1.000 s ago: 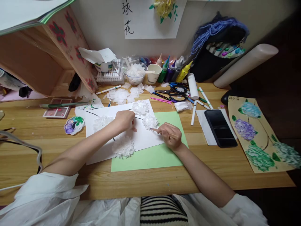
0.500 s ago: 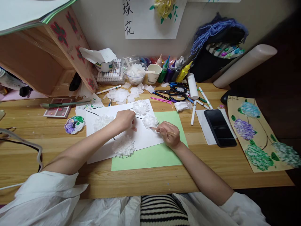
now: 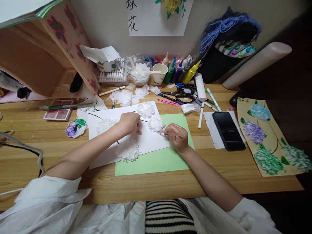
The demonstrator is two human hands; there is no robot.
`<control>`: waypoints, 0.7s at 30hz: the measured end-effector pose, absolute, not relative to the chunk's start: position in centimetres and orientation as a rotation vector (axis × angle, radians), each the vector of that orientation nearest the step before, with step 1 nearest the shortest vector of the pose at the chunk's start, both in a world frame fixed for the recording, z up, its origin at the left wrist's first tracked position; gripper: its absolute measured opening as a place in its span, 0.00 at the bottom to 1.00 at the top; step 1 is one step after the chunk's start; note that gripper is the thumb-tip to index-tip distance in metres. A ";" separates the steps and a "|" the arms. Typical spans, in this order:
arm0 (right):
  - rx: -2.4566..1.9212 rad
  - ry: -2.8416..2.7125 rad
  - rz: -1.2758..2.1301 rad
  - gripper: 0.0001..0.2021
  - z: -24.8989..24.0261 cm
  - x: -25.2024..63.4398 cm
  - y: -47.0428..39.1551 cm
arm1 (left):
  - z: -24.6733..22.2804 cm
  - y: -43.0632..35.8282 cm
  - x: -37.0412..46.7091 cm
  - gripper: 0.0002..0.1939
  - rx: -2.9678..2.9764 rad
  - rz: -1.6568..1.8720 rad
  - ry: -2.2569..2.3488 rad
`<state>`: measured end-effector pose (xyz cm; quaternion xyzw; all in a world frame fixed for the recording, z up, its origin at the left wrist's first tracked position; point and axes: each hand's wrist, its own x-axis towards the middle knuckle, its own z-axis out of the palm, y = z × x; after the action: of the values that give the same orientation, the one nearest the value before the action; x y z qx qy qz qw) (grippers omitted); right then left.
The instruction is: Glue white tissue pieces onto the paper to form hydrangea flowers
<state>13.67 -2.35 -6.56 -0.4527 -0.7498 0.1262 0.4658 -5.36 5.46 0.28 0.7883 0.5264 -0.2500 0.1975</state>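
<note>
A white sheet (image 3: 148, 143) carries fluffy white paper flower clusters and dark drawn stems, and it overlaps a green sheet (image 3: 156, 165). My left hand (image 3: 131, 123) rests on the white sheet with curled fingers, between several clusters. Its fingertips are mostly hidden, so I cannot see what they hold, if anything. In my right hand (image 3: 179, 138) is a thin wooden stick (image 3: 179, 134), gripped like a pencil. The stick's tip touches or nearly touches the lower edge of the right-hand flower cluster (image 3: 156, 124). Another cluster (image 3: 128, 150) lies near the sheet's front edge.
Behind the sheets lie white paper squares (image 3: 123, 97), scissors (image 3: 180, 93) and markers. A paper cup (image 3: 160, 74) and paint bottles (image 3: 174, 71) stand by the wall. To the right are a phone (image 3: 228, 131) and a painted flower sheet (image 3: 262, 136); a paint palette (image 3: 76, 127) sits left.
The stick in my right hand tilts slightly differently, and that hand has shifted a little. My left hand stays in place. The whole view has moved slightly.
</note>
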 end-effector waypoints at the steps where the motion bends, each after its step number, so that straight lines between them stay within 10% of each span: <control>1: -1.145 -1.814 0.331 0.16 -6.6 13.6 -2.4 | 0.2 5.5 -5.4 0.18 2.210 -0.698 1.472; 21: -1.095 -1.839 0.299 0.16 -6.8 13.6 -2.7 | 0.0 5.5 -5.6 0.17 2.218 -0.680 1.475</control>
<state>13.63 -2.72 -6.82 -0.4469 -0.7508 0.1222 0.4708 -5.58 5.48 -0.02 0.7914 0.5262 -0.2426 0.1950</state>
